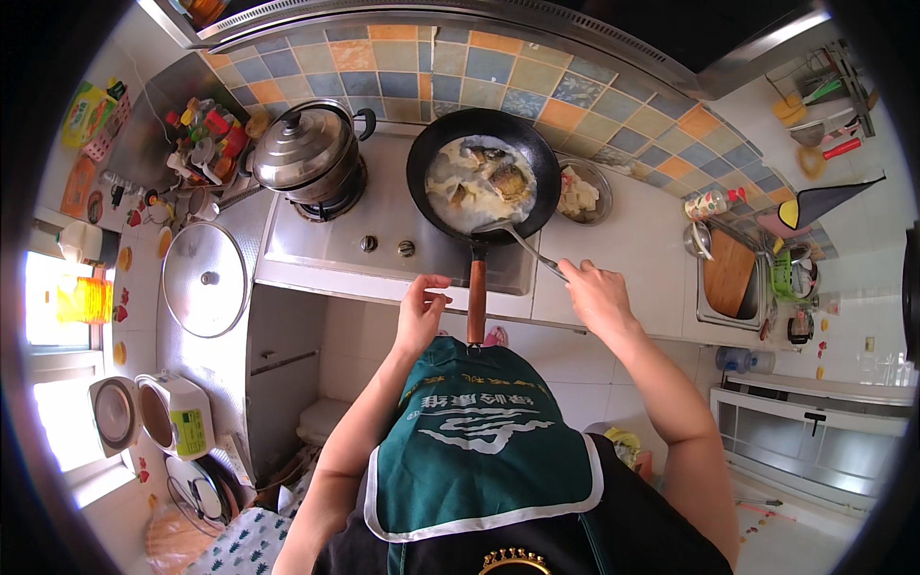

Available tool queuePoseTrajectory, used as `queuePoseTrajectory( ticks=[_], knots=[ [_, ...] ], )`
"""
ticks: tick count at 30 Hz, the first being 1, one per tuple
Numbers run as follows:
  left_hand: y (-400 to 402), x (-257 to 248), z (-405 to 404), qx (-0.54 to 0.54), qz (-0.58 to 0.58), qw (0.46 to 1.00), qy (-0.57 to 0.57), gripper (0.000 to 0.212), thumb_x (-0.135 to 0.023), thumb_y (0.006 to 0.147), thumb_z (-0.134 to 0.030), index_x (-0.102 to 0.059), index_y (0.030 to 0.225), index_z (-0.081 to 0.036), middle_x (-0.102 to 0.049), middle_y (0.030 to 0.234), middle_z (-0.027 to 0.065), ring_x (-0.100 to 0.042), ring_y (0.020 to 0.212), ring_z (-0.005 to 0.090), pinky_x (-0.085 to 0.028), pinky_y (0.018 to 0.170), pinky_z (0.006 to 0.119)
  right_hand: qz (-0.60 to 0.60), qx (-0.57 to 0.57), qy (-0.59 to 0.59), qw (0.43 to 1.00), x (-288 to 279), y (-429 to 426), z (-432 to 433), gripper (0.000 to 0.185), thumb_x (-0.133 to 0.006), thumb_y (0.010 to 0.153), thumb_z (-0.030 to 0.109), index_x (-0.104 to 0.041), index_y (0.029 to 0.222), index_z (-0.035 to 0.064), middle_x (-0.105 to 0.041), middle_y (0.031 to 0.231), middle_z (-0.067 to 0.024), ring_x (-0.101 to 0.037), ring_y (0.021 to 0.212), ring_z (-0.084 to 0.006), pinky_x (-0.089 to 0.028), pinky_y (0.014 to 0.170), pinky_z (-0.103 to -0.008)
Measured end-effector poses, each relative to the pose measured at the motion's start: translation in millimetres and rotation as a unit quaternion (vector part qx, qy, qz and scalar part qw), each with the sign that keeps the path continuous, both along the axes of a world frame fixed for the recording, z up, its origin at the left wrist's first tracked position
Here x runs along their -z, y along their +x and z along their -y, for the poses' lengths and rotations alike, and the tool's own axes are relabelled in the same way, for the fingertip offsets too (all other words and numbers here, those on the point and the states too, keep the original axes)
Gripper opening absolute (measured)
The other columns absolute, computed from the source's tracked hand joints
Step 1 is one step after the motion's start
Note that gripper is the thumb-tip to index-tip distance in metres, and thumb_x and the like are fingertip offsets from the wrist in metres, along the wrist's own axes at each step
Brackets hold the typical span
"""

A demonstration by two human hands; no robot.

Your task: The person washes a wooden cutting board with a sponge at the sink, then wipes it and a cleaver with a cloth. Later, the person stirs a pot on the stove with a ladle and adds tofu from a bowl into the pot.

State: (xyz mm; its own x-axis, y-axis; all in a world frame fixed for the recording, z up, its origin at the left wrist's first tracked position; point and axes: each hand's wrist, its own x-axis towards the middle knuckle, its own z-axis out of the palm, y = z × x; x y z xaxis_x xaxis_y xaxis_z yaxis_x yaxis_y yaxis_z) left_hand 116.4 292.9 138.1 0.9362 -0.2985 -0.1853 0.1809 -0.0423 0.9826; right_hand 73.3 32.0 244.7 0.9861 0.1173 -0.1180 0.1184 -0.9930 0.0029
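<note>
My right hand [598, 293] grips the handle of a metal spatula [530, 249]. The spatula's head rests at the near rim of a black wok [541, 162], partly in the liquid. Browned pieces of fish [509, 182] lie in a cloudy, pale broth inside the wok. Toward me points the wok's wooden handle [476, 298]. Just left of that handle is my left hand [422, 310], fingers slightly curled and apart, holding nothing. A glass bowl of white tofu chunks [578, 194] stands on the counter right of the wok.
A lidded steel pot [309, 154] sits on the left burner. Further left are a glass lid [205, 279], condiment bottles [215, 136] and an open rice cooker [176, 413]. At the right, a wooden cutting board [727, 269] lies over the sink. The range hood [460, 14] overhangs the stove [330, 248].
</note>
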Motion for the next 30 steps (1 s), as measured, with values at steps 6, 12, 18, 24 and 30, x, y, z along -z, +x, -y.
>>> queuePoseTrajectory(
  ticks=[6, 12, 18, 24, 30],
  knots=[
    [2, 15, -7, -0.013, -0.019, 1.0, -0.006, 0.022, -0.044, 0.079, 0.006, -0.05, 0.1, -0.001, -0.055, 0.096, 0.007, -0.059, 0.08, 0.0151, -0.046, 0.07, 0.025, 0.006, 0.031, 0.037, 0.999, 25, 12, -23, 0.028, -0.051, 0.072, 0.002, -0.049, 0.1, 0.0089, -0.054, 0.073, -0.0143, -0.06, 0.059, -0.0307, -0.047, 0.052, -0.0383],
    [10, 43, -19, -0.036, -0.067, 0.997, 0.001, 0.021, -0.044, 0.08, 0.004, -0.051, 0.099, -0.003, -0.055, 0.095, 0.006, -0.059, 0.08, 0.0147, -0.046, 0.069, 0.024, 0.018, 0.078, 0.103, 0.991, 45, 35, -42, 0.021, -0.054, 0.079, 0.011, -0.043, 0.096, 0.0079, -0.053, 0.074, -0.0157, -0.057, 0.064, -0.0356, -0.046, 0.055, -0.0443],
    [28, 56, -9, -0.042, -0.096, 0.994, 0.018, 0.017, -0.043, 0.083, -0.002, -0.052, 0.097, -0.004, -0.056, 0.091, 0.0051, -0.059, 0.078, 0.0142, -0.046, 0.066, 0.025, 0.073, 0.089, 0.179, 0.977, 68, 64, -50, 0.018, -0.052, 0.08, 0.011, -0.041, 0.094, 0.0075, -0.056, 0.074, -0.0154, -0.057, 0.065, -0.036, -0.046, 0.055, -0.0444],
    [58, 79, -7, -0.097, -0.182, 0.979, 0.01, 0.014, -0.043, 0.085, -0.009, -0.053, 0.094, -0.006, -0.057, 0.086, 0.0045, -0.058, 0.071, 0.014, -0.046, 0.063, 0.025, 0.057, 0.167, 0.294, 0.939, 51, 67, -59, 0.016, -0.053, 0.082, 0.014, -0.042, 0.093, 0.0107, -0.059, 0.072, -0.014, -0.056, 0.067, -0.0367, -0.043, 0.056, -0.045],
    [93, 111, -10, -0.207, -0.307, 0.929, 0.005, 0.021, -0.049, 0.083, -0.023, -0.054, 0.088, -0.003, -0.058, 0.079, 0.0045, -0.054, 0.059, 0.0135, -0.048, 0.052, 0.025, 0.072, 0.213, 0.421, 0.879, 40, 45, -49, 0.017, -0.054, 0.085, 0.016, -0.044, 0.097, 0.0094, -0.058, 0.067, -0.0122, -0.057, 0.06, -0.0301, -0.042, 0.053, -0.034]
  ],
)
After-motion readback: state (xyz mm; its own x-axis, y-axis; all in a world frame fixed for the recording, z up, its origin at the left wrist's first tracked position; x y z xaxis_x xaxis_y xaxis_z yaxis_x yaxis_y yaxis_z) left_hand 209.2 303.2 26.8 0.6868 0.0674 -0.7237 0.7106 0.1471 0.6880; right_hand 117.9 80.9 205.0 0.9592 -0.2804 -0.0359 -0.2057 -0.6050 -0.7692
